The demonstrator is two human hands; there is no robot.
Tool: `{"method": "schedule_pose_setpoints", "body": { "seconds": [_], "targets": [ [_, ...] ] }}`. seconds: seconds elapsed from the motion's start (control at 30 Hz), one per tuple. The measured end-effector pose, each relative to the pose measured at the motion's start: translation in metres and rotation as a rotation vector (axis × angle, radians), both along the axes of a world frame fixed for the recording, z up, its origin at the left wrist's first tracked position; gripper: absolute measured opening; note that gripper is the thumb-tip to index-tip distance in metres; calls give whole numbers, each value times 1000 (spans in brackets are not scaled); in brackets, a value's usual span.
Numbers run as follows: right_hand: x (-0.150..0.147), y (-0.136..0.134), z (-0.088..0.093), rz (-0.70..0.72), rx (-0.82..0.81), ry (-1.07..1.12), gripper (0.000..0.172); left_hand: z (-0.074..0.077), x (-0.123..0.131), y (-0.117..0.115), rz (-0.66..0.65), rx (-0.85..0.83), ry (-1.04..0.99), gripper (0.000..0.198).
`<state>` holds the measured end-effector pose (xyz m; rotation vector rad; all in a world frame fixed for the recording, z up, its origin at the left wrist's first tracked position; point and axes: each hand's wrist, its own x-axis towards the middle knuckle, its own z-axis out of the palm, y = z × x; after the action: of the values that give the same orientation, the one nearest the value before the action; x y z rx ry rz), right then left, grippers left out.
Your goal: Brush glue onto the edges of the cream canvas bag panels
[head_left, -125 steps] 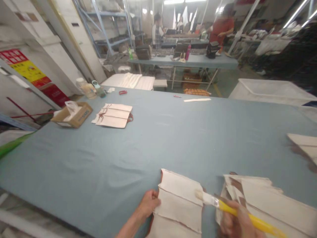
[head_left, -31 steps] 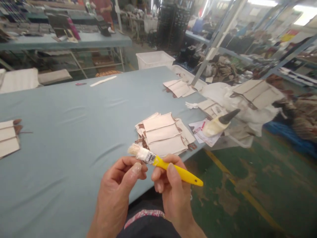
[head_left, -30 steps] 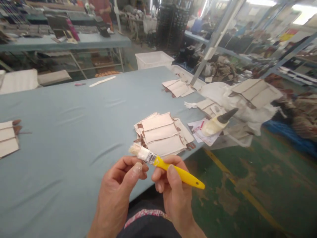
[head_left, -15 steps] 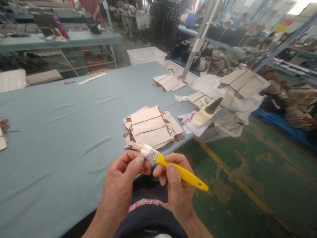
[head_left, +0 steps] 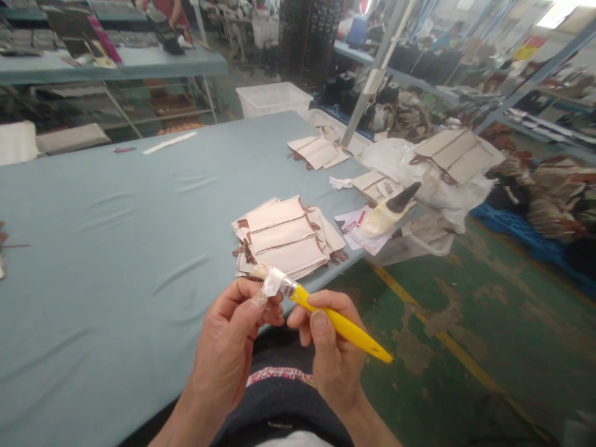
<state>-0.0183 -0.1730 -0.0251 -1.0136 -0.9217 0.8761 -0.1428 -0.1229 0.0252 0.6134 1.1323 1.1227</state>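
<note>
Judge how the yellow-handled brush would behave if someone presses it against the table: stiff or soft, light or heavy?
The brush is probably light, since its handle looks like slim plastic. That handle should stay stiff, showing no sag along its length. The bristles would likely flex and spread, as they look fine and uneven at the tip.

No legible lettering anywhere

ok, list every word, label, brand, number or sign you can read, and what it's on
None readable.
Red-and-yellow sign, background: too blurred.
Pink-and-white band on the dark clothing: marks too blurred.
Sheet under the pale container: marks too small.
Yellow brush: no legible lettering.
</note>
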Motion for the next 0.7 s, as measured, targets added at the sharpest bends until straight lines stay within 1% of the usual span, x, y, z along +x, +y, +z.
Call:
{"method": "schedule_pose_setpoints", "body": {
  "seconds": [0.17, 0.3, 0.4, 0.47, 0.7],
  "targets": [
    [-15, 13, 3, 60, 90, 96, 10, -6, -16, 6, 17, 39, -102, 38],
    [-22, 23, 6, 123, 70, 195, 11, -9, -26, 14, 8, 30, -187, 38],
    [-25, 24, 6, 178, 46, 253, 16, -9, -32, 21, -3, 15, -203, 38],
    [-26, 24, 6, 196, 39, 256, 19, -10, -34, 26, -14, 18, -204, 38],
    [-29, 28, 5, 188, 65, 184, 16, -14, -40, 36, -100, -17, -262, 38]
  ]
}}
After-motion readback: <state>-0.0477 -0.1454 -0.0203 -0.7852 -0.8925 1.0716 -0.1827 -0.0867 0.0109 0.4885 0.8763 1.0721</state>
